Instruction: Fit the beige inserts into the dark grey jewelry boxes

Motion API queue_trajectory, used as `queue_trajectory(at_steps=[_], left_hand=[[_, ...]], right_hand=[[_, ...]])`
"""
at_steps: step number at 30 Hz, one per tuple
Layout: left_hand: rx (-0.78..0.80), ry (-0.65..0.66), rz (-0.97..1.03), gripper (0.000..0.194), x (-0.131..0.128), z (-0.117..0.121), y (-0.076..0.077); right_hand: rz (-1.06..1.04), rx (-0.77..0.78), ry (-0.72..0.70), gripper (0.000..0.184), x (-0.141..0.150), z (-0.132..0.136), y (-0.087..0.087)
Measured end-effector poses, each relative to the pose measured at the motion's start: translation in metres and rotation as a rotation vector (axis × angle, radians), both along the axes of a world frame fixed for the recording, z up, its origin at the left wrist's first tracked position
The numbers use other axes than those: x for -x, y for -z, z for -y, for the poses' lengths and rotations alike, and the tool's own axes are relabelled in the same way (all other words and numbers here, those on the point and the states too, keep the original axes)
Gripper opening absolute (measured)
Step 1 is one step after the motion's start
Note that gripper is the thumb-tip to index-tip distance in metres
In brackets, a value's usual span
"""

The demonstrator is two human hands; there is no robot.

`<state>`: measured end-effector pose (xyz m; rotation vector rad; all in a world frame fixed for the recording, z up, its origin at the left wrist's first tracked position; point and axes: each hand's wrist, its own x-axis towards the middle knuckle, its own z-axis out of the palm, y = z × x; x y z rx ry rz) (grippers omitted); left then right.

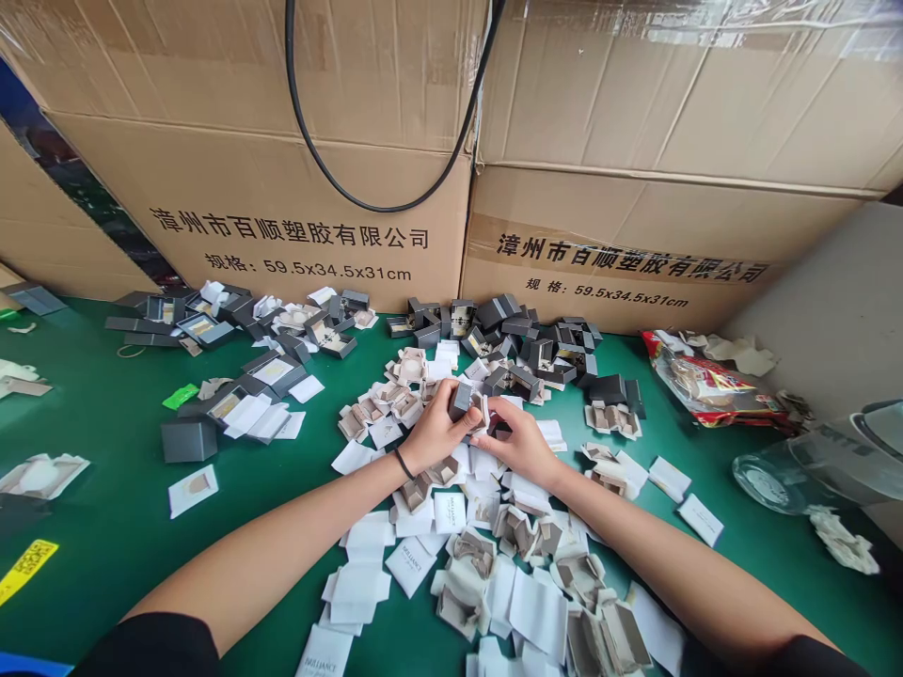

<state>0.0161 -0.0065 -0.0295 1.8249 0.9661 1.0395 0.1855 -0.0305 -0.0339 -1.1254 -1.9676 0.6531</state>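
My left hand [438, 431] is wrapped round a small dark grey jewellery box [460, 401]. Thumb and fingers of my right hand [523, 444] close on a pale beige insert [483, 410] at the box's right side; whether it is still partly inside the box is hidden by my fingers. Beneath both hands lies a heap of beige folded inserts [462, 583] and white printed cards [410, 564]. Just beyond them stand several dark grey boxes [500, 310], some with lids raised.
Large cardboard cartons [310, 179] wall off the back of the green table [268, 498], and a black cable [381, 207] hangs before them. More boxes [189, 440] sit at left. On the right are a red snack bag [712, 381] and a clear jug [811, 470].
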Motion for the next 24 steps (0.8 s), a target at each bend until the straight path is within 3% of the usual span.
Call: queue_trajectory(at_steps=[24], left_hand=[[0.031, -0.027, -0.021, 0.034, -0.0002, 0.0016, -0.0033]], right_hand=[[-0.019, 0.018, -0.028, 0.036, -0.0008, -0.0011, 0.0007]])
